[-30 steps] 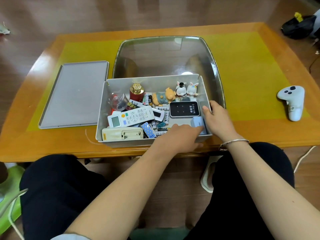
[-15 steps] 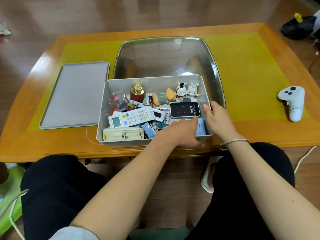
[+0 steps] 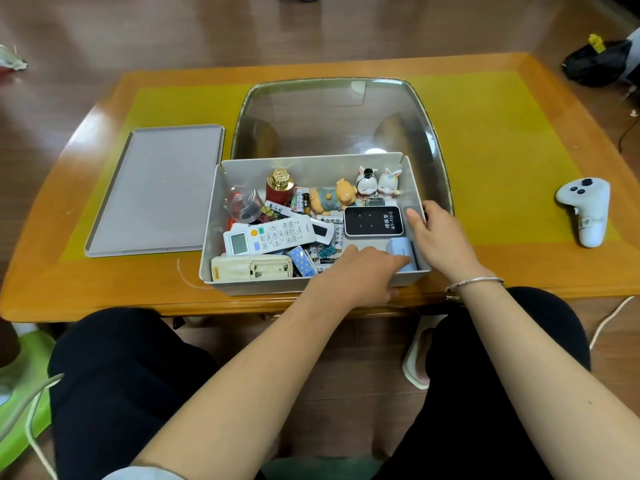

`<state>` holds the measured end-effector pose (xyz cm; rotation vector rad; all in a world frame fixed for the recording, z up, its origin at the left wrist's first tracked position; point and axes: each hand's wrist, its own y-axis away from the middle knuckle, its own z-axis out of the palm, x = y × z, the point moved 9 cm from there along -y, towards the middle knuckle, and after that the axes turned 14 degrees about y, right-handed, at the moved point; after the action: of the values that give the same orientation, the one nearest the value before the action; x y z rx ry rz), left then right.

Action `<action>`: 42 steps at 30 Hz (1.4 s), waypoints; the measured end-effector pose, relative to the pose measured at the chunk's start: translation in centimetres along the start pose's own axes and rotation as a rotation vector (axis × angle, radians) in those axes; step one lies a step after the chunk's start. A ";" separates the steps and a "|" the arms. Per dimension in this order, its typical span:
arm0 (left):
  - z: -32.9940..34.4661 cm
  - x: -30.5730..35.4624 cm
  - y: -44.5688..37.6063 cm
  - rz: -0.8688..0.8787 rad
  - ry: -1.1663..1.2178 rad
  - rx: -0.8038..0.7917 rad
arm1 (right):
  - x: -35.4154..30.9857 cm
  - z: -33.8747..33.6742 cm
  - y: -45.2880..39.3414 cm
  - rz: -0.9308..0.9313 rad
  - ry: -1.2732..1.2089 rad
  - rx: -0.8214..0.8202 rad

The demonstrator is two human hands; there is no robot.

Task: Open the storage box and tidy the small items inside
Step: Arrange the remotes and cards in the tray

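Mid-frame on the orange wooden table (image 3: 485, 268), over brown floorboards, sits the open storage box (image 3: 242, 284); left hand (image 3: 360, 275) reaches inside with fingers extended, right hand (image 3: 440, 237) grips its right wall, lid (image 3: 156, 188) at left

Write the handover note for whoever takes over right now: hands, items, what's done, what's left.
Left hand: reaching over the near wall of the storage box, fingers by the small blue box; grip unclear.
Right hand: holds the box's right wall.
Lid: off, flat on the table left of the box.
Inside, still jumbled: white remote, black Wi-Fi device, figurines, loose batteries.
Done: box opened. Left: sorting the items.
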<state>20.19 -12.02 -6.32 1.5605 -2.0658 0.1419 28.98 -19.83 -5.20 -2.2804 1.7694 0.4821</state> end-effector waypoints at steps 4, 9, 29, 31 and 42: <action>-1.2 -0.2 1.7 0.014 0.023 0.086 | -1.3 -1.9 0.6 0.014 0.176 0.149; -4.9 -2.0 5.6 0.007 0.166 0.322 | -5.9 -3.5 1.8 -0.176 0.173 0.333; -7.8 -17.1 17.8 -0.530 0.414 0.947 | -21.5 4.9 0.3 -0.679 0.365 0.115; -7.7 -17.3 17.8 -0.530 0.432 0.954 | -21.2 4.2 -0.4 -0.632 0.347 0.148; -7.4 -17.5 17.7 -0.546 0.473 0.973 | -21.0 7.1 1.4 -0.640 0.556 -0.125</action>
<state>9.70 11.64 -4.27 2.2657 -1.1475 1.3080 22.02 1.25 -3.70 -3.0789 1.0639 -0.1847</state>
